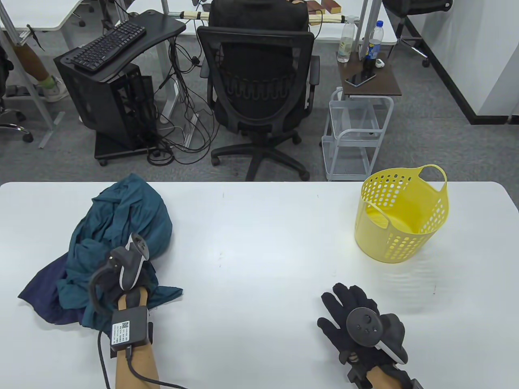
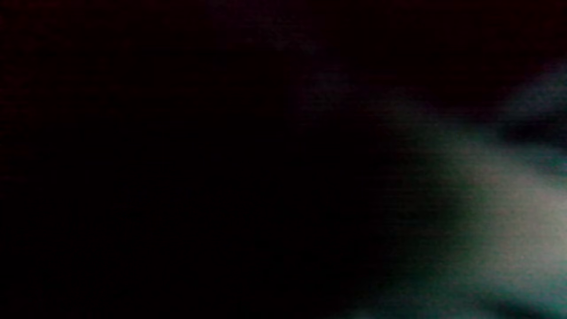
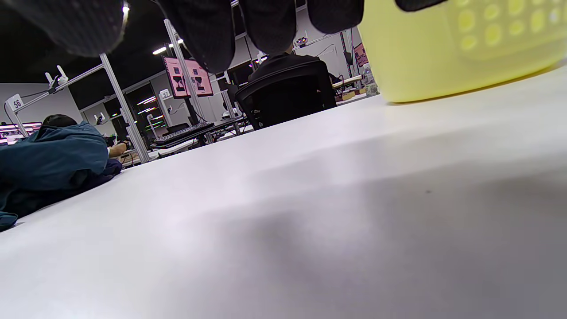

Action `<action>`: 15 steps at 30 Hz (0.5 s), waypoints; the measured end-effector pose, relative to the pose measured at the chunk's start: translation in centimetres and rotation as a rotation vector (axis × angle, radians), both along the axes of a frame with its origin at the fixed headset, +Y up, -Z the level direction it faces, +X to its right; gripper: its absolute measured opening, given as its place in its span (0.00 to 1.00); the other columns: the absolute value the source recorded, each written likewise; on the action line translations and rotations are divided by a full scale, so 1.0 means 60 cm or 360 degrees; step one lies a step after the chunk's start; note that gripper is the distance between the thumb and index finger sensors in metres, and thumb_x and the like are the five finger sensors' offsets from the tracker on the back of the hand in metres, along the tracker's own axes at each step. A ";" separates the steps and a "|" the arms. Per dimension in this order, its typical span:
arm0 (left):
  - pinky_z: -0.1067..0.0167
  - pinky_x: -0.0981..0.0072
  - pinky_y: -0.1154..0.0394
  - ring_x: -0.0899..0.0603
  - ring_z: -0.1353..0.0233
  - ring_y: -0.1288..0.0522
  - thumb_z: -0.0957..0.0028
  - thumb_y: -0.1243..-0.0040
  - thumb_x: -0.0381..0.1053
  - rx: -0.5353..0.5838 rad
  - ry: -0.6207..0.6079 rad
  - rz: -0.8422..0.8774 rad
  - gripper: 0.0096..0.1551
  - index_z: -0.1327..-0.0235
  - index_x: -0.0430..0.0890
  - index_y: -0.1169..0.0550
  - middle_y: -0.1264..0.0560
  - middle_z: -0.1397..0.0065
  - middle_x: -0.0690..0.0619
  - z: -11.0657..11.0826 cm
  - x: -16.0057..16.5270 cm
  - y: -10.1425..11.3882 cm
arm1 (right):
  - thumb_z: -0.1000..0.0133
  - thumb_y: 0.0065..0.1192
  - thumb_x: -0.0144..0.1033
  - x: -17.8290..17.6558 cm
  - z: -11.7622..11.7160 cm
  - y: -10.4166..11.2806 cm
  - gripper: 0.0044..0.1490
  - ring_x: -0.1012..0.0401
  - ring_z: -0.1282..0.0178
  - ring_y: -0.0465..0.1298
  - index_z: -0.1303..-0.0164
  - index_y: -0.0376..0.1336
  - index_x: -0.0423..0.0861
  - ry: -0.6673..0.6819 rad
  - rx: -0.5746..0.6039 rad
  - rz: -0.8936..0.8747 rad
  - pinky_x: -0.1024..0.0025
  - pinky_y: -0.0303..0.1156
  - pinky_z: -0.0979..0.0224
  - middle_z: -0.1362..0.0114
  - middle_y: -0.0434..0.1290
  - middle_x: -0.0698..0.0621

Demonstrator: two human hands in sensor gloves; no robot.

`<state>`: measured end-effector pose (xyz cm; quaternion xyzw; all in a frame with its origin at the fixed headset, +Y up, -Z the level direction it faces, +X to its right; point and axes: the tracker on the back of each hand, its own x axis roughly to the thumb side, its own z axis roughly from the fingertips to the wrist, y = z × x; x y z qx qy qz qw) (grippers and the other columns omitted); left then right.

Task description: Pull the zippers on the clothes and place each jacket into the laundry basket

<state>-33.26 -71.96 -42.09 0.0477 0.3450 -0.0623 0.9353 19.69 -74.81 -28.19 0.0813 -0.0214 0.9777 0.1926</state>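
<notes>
Table view: the jackets [image 1: 117, 239] lie heaped at the left of the table [image 1: 259, 227], a teal one on top and a darker blue one showing at the lower left of the heap. The left hand [image 1: 121, 279] is sunk into the near edge of the heap under its tracker; its fingers are covered by cloth and tracker, so I cannot tell whether they have hold of anything. The right hand [image 1: 357, 324], at the lower right, lies flat on the table with fingers spread, holding nothing. The basket [image 1: 401, 214] stands at the right, well apart from the heap, and looks empty.

The step in hand seems to be finding a zipper. It would go best to draw one jacket free, spread it flat, pin the hem with one hand and run the slider with the other.

Left wrist view: almost wholly black, with a blurred teal-grey patch at the lower right, probably cloth against the lens. No zipper or fingers can be made out.

Right wrist view: fingertips [image 3: 208, 35] hang from the top edge above the table. The basket fills the upper right, cut off by the frame, and the jackets lie at the far left. No zipper shows anywhere.
</notes>
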 end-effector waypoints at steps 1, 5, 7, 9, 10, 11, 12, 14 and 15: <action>0.49 0.49 0.20 0.52 0.47 0.18 0.57 0.35 0.55 0.0056 -0.0012 0.0010 0.29 0.42 0.71 0.29 0.23 0.35 0.63 0.007 -0.002 0.019 | 0.44 0.55 0.65 0.000 0.000 0.000 0.43 0.40 0.13 0.49 0.20 0.58 0.57 -0.0003 0.0001 -0.0002 0.30 0.48 0.23 0.09 0.52 0.51; 0.49 0.49 0.20 0.52 0.48 0.18 0.56 0.37 0.55 0.0241 -0.0061 0.0035 0.28 0.41 0.69 0.30 0.24 0.35 0.62 0.039 0.000 0.094 | 0.44 0.55 0.65 0.002 -0.001 -0.001 0.43 0.40 0.13 0.49 0.20 0.59 0.57 -0.0009 -0.0009 -0.0011 0.30 0.48 0.23 0.09 0.52 0.51; 0.49 0.49 0.20 0.52 0.48 0.18 0.56 0.37 0.55 0.0325 -0.0108 0.0093 0.28 0.41 0.69 0.30 0.24 0.35 0.62 0.056 0.008 0.133 | 0.44 0.55 0.65 0.005 -0.002 -0.003 0.42 0.40 0.13 0.49 0.20 0.59 0.57 -0.0018 -0.0013 -0.0015 0.30 0.48 0.23 0.09 0.52 0.51; 0.50 0.49 0.20 0.51 0.48 0.18 0.56 0.37 0.54 0.0405 -0.0173 0.0142 0.28 0.41 0.68 0.30 0.24 0.35 0.61 0.072 0.022 0.167 | 0.44 0.55 0.65 0.009 -0.002 -0.003 0.42 0.40 0.14 0.49 0.20 0.59 0.57 -0.0027 -0.0017 -0.0021 0.30 0.48 0.23 0.09 0.52 0.51; 0.50 0.49 0.20 0.51 0.48 0.18 0.56 0.37 0.54 0.0448 -0.0223 0.0161 0.28 0.41 0.68 0.30 0.24 0.35 0.61 0.083 0.034 0.189 | 0.44 0.55 0.65 0.011 -0.003 -0.003 0.42 0.40 0.14 0.49 0.20 0.59 0.57 -0.0032 -0.0018 -0.0027 0.30 0.48 0.23 0.09 0.52 0.51; 0.50 0.50 0.20 0.51 0.48 0.18 0.56 0.37 0.54 0.0475 -0.0262 0.0170 0.28 0.41 0.68 0.30 0.24 0.35 0.61 0.090 0.043 0.203 | 0.44 0.55 0.65 0.012 -0.003 -0.003 0.42 0.40 0.14 0.49 0.20 0.59 0.57 -0.0034 -0.0018 -0.0032 0.30 0.48 0.23 0.09 0.52 0.51; 0.50 0.50 0.20 0.51 0.48 0.18 0.56 0.37 0.55 0.0508 -0.0324 0.0182 0.28 0.41 0.68 0.30 0.24 0.35 0.61 0.100 0.058 0.222 | 0.44 0.56 0.65 0.014 -0.003 -0.003 0.42 0.40 0.14 0.49 0.20 0.59 0.57 -0.0037 -0.0016 -0.0037 0.30 0.48 0.23 0.09 0.52 0.51; 0.50 0.50 0.20 0.51 0.48 0.18 0.56 0.37 0.55 0.0563 -0.0423 0.0211 0.28 0.41 0.68 0.30 0.24 0.35 0.61 0.119 0.084 0.252 | 0.44 0.56 0.65 0.017 -0.003 -0.003 0.42 0.40 0.14 0.50 0.20 0.59 0.57 -0.0043 -0.0016 -0.0042 0.30 0.48 0.23 0.09 0.53 0.51; 0.50 0.50 0.20 0.51 0.49 0.18 0.56 0.37 0.55 0.0604 -0.0488 0.0242 0.28 0.40 0.68 0.30 0.24 0.35 0.61 0.130 0.101 0.268 | 0.44 0.56 0.64 0.019 -0.003 -0.003 0.42 0.40 0.14 0.50 0.21 0.60 0.57 -0.0046 -0.0019 -0.0049 0.30 0.48 0.23 0.09 0.53 0.51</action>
